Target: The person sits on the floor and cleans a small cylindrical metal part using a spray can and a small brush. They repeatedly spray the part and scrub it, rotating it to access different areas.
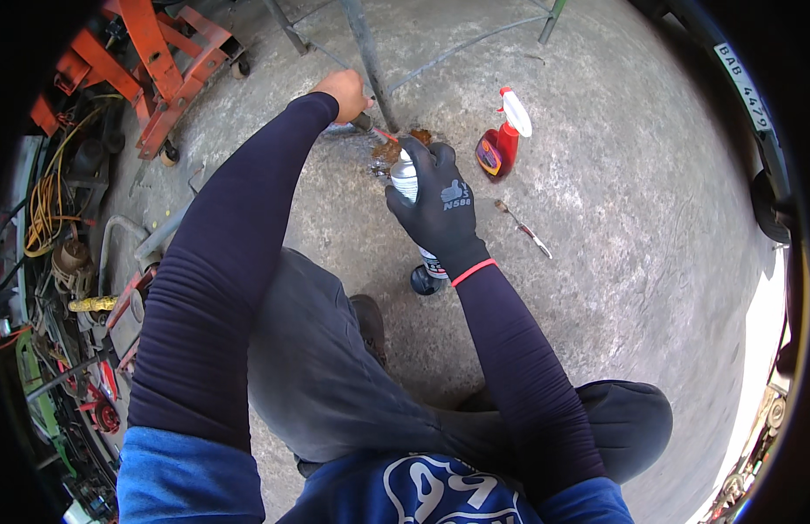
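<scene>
My bare left hand (340, 94) is closed beside a metal stand leg (368, 61), on a short dark cylindrical metal piece (362, 122). My right hand (436, 196), in a dark glove, grips a white spray can (405, 179). A thin red straw (385, 134) runs from the can's top toward the dark piece. Brown and dark wet patches (387, 152) stain the floor below. Partly hidden by my right wrist is a labelled can-like item (434, 265) with a black cap (425, 281); whether it is a separate can, I cannot tell.
Right of my glove stand a red spray bottle (498, 150) with a white trigger top and a small brush (526, 230) lying on the concrete. An orange wheeled lift (165, 70) is at the far left, above cables and metal parts (73, 262). A vehicle (728, 79) edges the right.
</scene>
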Tool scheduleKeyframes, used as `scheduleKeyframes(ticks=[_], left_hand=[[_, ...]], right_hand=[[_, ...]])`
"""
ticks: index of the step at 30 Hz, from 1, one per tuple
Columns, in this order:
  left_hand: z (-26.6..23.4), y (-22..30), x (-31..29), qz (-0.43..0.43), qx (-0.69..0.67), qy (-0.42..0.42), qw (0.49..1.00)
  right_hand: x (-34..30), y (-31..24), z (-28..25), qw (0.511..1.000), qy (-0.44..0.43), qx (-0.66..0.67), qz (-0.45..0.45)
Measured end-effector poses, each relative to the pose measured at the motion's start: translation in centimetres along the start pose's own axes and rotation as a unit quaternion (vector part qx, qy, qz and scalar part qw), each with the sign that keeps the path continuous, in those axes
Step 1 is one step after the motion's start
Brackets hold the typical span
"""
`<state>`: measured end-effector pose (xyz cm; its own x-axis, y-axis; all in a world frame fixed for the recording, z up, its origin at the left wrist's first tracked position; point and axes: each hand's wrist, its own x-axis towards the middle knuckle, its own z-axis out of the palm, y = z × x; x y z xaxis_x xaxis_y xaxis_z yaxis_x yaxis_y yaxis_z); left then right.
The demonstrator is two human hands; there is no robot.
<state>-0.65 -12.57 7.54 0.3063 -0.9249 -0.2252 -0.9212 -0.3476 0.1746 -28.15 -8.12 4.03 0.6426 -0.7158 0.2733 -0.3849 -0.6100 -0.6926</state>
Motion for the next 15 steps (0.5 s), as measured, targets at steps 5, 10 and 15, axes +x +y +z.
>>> scheduleKeyframes(ticks=[5,10,15], left_hand=[[-0.22,0.05,-0.3,0.033,0.029,0.015,0.999],[-0.12,-0.42,-0.49,0.037,0.005,-0.007,0.999],[-0.25,-0.53,-0.34,0.043,0.016,-0.002,0.999]], right_hand=[[-0.17,0.36,-0.4,0.994,-0.064,-0.026,0.086],[0.01,0.29,-0.46,0.999,-0.019,0.014,0.025],[-0.19,0.42,-0.6,0.995,-0.065,-0.032,0.074]])
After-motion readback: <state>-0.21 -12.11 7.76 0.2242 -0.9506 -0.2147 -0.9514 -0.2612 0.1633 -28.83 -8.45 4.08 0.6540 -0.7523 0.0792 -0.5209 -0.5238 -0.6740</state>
